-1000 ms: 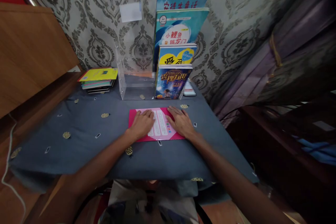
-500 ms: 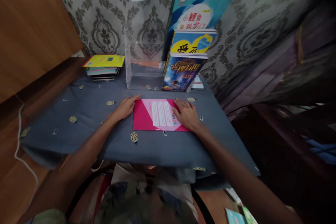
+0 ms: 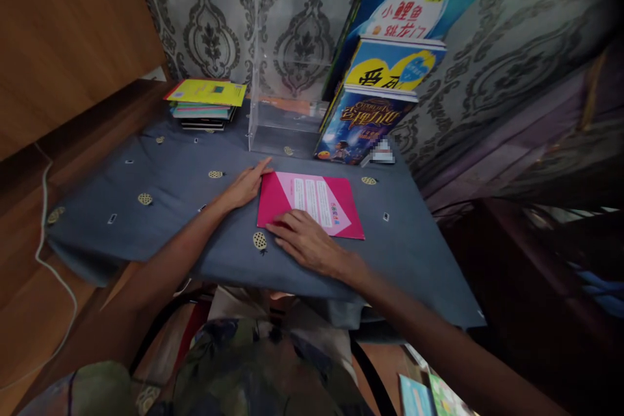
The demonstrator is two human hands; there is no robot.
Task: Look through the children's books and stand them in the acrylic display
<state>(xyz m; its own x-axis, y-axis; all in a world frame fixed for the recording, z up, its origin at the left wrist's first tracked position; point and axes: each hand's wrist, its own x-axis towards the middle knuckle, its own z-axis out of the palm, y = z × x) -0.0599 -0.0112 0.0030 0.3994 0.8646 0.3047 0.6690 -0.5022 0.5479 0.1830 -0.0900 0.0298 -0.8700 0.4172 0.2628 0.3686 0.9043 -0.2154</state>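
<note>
A pink book (image 3: 351, 198) lies flat on the blue-grey tablecloth in front of me, its text panels turned sideways. At its upper left corner rests my left hand (image 3: 247, 184), open, with the fingertips on the cover's edge. My right hand (image 3: 307, 242) lies across the book's near edge, fingers stretched toward the lower left corner. It is open as well, and part of the cover is hidden under it. Behind the book stands a clear acrylic rack (image 3: 273, 136), with several upright books on its right side, a dark blue one (image 3: 363, 123) in front.
A stack of thin books (image 3: 207, 104), yellow on top, sits at the back left. The patterned wall (image 3: 209, 26) rises behind the table (image 3: 160, 227). A white cable (image 3: 43, 221) hangs at the left. More books (image 3: 416, 396) lie low at the bottom right.
My right hand has moved from the book's upper right side to its near edge, toward the lower left corner. The left hand stays at the upper left corner. The view has shifted somewhat.
</note>
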